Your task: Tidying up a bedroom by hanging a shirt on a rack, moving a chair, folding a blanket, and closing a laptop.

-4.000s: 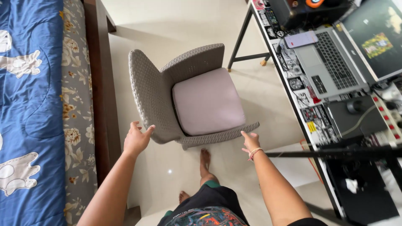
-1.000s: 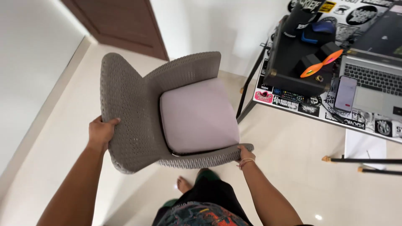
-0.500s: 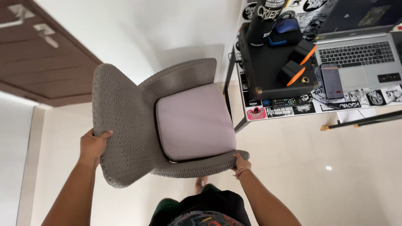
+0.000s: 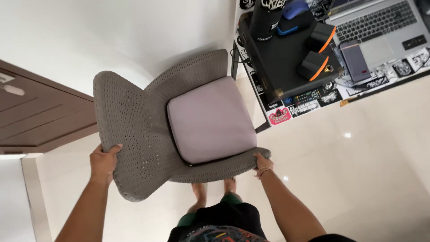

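Gripping the grey woven chair [image 4: 148, 130] off the floor: your left hand [image 4: 104, 161] is closed on its armrest edge, your right hand [image 4: 262, 163] is curled around the front rim. The lilac cushion [image 4: 208, 118] sits between them. Lift done; chair not yet set down, with the desk [image 4: 291, 105] just beyond your right hand.

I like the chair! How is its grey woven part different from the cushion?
The grey woven shell is full of little holes; the cushion is smooth. The shell is dark grey, the cushion pale lilac. The left hand and right hand grip the shell, not the cushion. Both are tilted together.
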